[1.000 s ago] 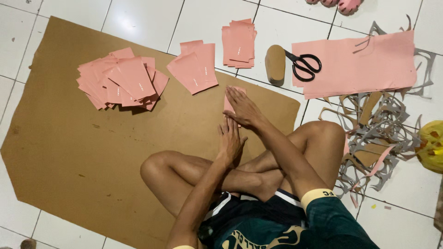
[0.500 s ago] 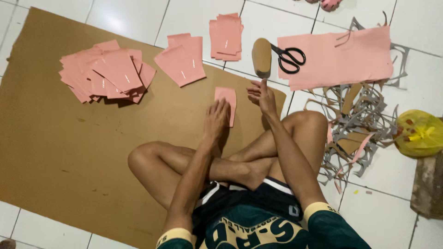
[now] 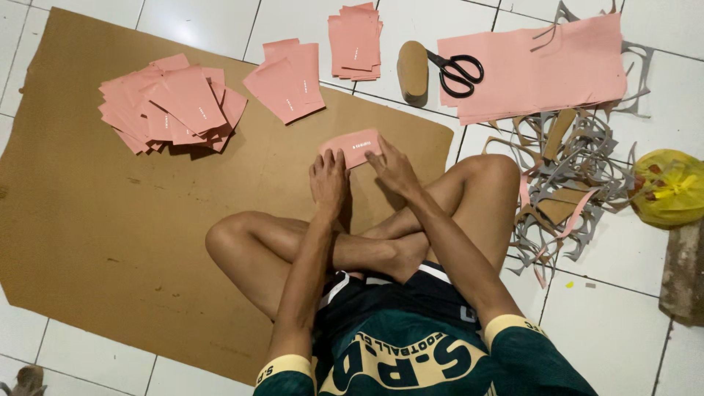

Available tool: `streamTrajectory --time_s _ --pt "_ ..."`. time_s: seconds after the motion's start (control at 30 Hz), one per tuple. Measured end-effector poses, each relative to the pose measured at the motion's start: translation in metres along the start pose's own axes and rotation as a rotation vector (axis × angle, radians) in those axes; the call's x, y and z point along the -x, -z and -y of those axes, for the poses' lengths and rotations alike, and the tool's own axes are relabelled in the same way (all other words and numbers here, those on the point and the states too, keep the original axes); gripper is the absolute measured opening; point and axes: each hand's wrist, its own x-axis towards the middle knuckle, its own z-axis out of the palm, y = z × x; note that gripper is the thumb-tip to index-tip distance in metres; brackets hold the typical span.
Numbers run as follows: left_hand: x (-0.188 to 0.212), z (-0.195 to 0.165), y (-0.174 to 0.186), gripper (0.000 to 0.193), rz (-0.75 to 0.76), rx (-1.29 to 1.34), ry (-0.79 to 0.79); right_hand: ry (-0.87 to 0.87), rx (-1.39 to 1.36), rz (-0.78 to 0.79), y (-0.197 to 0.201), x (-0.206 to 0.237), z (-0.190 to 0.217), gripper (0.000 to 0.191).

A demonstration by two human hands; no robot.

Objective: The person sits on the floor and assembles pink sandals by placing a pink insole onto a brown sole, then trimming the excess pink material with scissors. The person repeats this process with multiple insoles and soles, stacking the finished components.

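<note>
I sit cross-legged on a large brown cardboard sheet (image 3: 110,220). A small pink paper piece (image 3: 350,145) lies on the cardboard in front of my knees. My left hand (image 3: 328,183) presses flat on its near left edge. My right hand (image 3: 394,167) rests with its fingers on the piece's right end. Neither hand has lifted the piece; both hold it down against the cardboard.
A heap of pink pieces (image 3: 172,103) lies at the far left, a smaller pile (image 3: 287,79) beside it, a neat stack (image 3: 356,40) on the tiles. Black scissors (image 3: 455,70), a brown block (image 3: 412,70), pink sheets (image 3: 539,70), cut scraps (image 3: 568,183) and a yellow bag (image 3: 669,187) lie right.
The pink piece has been turned from upright to lying sideways. Both hands have come together on it; the right hand has drawn back from near the scissors.
</note>
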Motion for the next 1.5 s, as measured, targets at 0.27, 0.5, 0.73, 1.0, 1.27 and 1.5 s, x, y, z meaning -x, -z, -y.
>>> streamTrajectory --time_s 0.27,0.5,0.73,1.0,1.27,1.5 --pt "0.011 -0.010 -0.029 0.067 0.073 0.055 -0.034 0.245 0.150 0.371 -0.039 0.013 0.004 0.094" --pt "0.026 -0.032 -0.014 0.078 0.581 -0.286 -0.141 0.376 0.420 0.494 -0.049 -0.011 -0.004 0.091" --pt "0.029 -0.031 -0.028 0.080 0.362 -0.137 -0.063 0.357 0.569 0.509 -0.030 -0.049 0.006 0.094" --pt "0.031 -0.031 -0.035 0.090 0.487 -0.084 -0.021 0.205 0.504 0.376 -0.026 -0.086 0.033 0.093" --pt "0.021 -0.039 -0.010 0.088 0.547 -0.138 -0.042 0.391 0.479 0.239 -0.024 -0.044 0.013 0.084" --pt "0.017 -0.034 -0.006 0.080 0.611 -0.227 -0.071 0.400 0.457 0.463 -0.036 -0.030 -0.002 0.090"
